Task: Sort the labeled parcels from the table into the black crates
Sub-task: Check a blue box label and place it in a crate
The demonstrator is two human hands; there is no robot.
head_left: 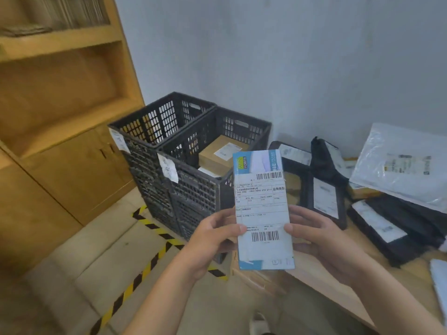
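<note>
We hold a flat blue-and-white cardboard parcel (263, 209) with a white shipping label upright in the air, in front of the black plastic crates (193, 189) and the wooden table (314, 269).

Our left hand (215, 240) pinches its left edge and our right hand (321, 240) its right edge, thumbs on the label. It looks thin, stiff and light, so we judge that gripping the long edges is enough, though the taped face may be slippery.
</note>
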